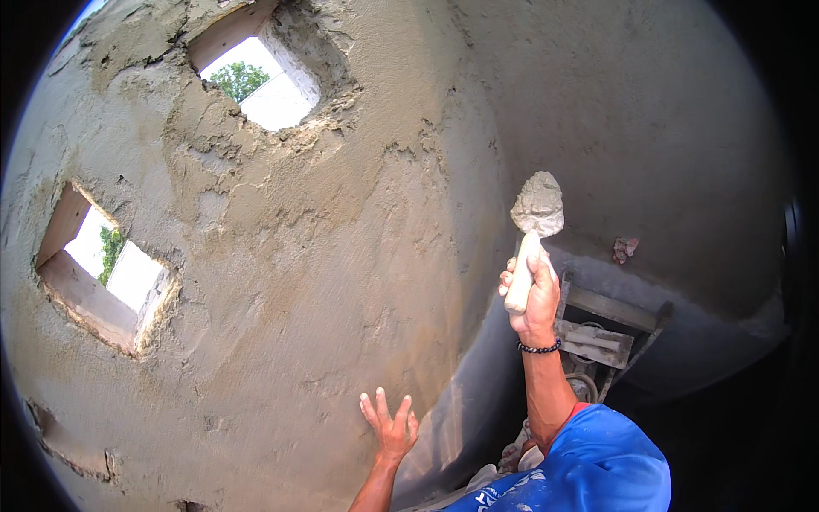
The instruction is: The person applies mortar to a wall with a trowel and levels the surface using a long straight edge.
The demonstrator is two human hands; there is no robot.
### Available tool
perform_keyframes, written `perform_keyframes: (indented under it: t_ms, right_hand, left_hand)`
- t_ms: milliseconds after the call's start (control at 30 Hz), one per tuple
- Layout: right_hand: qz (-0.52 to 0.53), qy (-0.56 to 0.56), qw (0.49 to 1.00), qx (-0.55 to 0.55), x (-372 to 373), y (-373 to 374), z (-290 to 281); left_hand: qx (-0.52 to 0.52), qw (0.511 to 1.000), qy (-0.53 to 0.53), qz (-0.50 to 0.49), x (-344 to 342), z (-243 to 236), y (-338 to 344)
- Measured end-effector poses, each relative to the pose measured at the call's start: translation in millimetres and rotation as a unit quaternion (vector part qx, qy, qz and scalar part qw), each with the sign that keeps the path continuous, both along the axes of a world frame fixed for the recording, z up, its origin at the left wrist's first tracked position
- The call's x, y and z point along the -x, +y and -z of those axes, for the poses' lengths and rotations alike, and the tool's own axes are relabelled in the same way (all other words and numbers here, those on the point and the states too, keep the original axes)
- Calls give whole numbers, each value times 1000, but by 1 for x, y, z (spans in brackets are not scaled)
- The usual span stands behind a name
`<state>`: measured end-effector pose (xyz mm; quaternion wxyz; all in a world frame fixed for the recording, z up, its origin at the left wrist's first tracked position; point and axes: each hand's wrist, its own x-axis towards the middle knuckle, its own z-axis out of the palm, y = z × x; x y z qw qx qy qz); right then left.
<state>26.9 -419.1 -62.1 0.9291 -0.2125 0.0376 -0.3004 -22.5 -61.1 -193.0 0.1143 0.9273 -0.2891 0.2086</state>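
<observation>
My right hand (539, 294) is closed around the pale handle of a trowel (522, 282), held up in front of the wall corner. A mound of wet grey mortar (540, 203) covers its blade. Lower down and to the left, my left hand (394, 429) has its fingers spread and holds nothing. It is close to the plastered wall (341, 290); whether it touches the surface I cannot tell. The plaster looks damp, smooth in places and rough in others, with ragged ridges near the upper opening.
Two square openings, an upper one (277, 98) and a lower-left one (128, 286), pierce the wall, with rough edges. Below my right arm stands a ladder-like frame (618, 311) with a mortar-stained board (593, 343). A small reddish scrap (624, 249) lies near the right-hand wall (631, 128).
</observation>
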Motion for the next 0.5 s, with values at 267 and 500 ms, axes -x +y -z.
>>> perform_keyframes:
  t_ms: [267, 500]
  right_hand:
    - [210, -11, 977, 27, 35, 38, -67]
    - [368, 27, 926, 80, 9, 58, -90]
  left_hand:
    - [42, 918, -372, -128, 21, -171, 67]
    - [-100, 855, -466, -205, -2, -173, 104]
